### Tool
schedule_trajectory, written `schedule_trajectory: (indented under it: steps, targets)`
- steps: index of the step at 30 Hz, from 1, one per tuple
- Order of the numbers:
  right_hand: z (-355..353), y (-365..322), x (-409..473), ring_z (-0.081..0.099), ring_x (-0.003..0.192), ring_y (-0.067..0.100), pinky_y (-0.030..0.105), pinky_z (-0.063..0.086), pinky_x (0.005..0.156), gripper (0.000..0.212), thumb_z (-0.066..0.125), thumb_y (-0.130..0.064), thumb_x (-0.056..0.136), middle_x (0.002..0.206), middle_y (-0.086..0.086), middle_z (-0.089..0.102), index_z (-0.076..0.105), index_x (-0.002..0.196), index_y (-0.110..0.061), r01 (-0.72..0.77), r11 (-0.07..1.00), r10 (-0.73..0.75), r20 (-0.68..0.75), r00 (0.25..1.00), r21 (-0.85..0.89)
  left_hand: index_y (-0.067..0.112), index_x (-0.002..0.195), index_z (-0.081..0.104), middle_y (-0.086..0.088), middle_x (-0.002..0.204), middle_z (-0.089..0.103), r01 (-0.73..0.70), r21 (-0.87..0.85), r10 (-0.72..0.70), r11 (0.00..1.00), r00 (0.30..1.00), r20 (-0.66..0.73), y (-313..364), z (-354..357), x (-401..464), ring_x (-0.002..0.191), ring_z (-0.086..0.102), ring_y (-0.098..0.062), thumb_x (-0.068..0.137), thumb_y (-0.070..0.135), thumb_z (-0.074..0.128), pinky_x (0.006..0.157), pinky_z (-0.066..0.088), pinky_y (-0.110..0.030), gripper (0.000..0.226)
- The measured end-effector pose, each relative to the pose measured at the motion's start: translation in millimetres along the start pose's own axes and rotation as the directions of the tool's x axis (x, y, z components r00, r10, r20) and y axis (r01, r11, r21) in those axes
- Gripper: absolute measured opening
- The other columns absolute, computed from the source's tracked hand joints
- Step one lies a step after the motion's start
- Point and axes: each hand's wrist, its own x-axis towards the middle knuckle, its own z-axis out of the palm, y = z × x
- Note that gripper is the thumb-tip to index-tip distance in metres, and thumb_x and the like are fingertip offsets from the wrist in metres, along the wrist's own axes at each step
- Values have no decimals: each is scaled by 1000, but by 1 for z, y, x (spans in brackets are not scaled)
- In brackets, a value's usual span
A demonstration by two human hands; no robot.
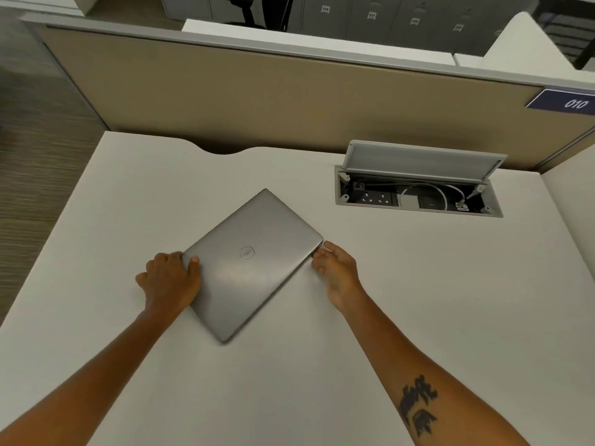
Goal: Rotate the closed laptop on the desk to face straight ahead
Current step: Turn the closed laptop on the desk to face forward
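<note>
Head view: a smooth, matte silver laptop (252, 263), closed, round logo on its lid, lies diagonally mid-desk (418, 300). Left hand (170, 281) grips its nine o'clock corner; right hand (338, 272) pinches its three o'clock corner.

Tan partition (257, 98) backs white desk (418, 317), grey lockers (386, 17) beyond.

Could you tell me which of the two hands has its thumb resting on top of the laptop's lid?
The left hand: its thumb lies on the laptop lid at the left corner, while the right hand only touches the right corner's edge.
</note>
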Motion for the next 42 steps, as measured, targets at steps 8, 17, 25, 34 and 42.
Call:
schedule_trajectory:
  steps: [8, 17, 25, 34, 42]
  targets:
    - [-6, -21, -1, 72, 117, 16, 32, 54, 106, 49, 63, 12, 90, 124, 4, 77, 68, 130, -16, 141, 974, -96, 240, 966, -178, 7, 132, 66, -19, 131, 66, 90, -81, -79, 993, 989, 122, -9, 20, -72, 128, 57, -44, 105, 47, 48, 108, 37, -56, 52]
    - [-8, 15, -34, 68, 121, 18, 31, 58, 98, 47, 75, -3, 90, 125, -1, 71, 65, 127, -31, 158, 930, -92, 208, 974, -332, 12, 150, 55, -18, 148, 59, 76, -171, -40, 982, 977, 207, 0, 23, -62, 136, 56, -42, 103, 49, 55, 115, 38, -56, 61]
    - [-14, 66, -80, 65, 120, 3, 27, 56, 101, 49, 75, -12, 86, 131, -10, 69, 65, 128, -36, 121, 917, -62, 165, 984, -380, 3, 141, 64, -20, 139, 65, 61, -410, 30, 910, 977, 212, 43, 17, -13, 130, 61, -43, 100, 40, 64, 112, 49, -50, 55]
    - [-11, 58, -79, 76, 109, 20, 26, 57, 92, 41, 63, 8, 84, 112, 5, 82, 81, 112, -15, 43, 978, -5, 185, 983, -204, 11, 62, 49, -7, 61, 51, 71, -508, 17, 859, 986, 166, 45, 15, -6, 61, 48, -24, 103, 51, 57, 64, 37, -35, 57]
    - [-26, 30, -51, 79, 98, 15, 20, 59, 81, 44, 61, 11, 80, 105, 3, 84, 86, 99, -20, 57, 963, -11, 171, 985, -264, 7, 82, 60, -21, 88, 67, 299, -612, -128, 732, 943, 308, 41, 21, -24, 87, 64, -38, 99, 66, 53, 88, 56, -54, 62]
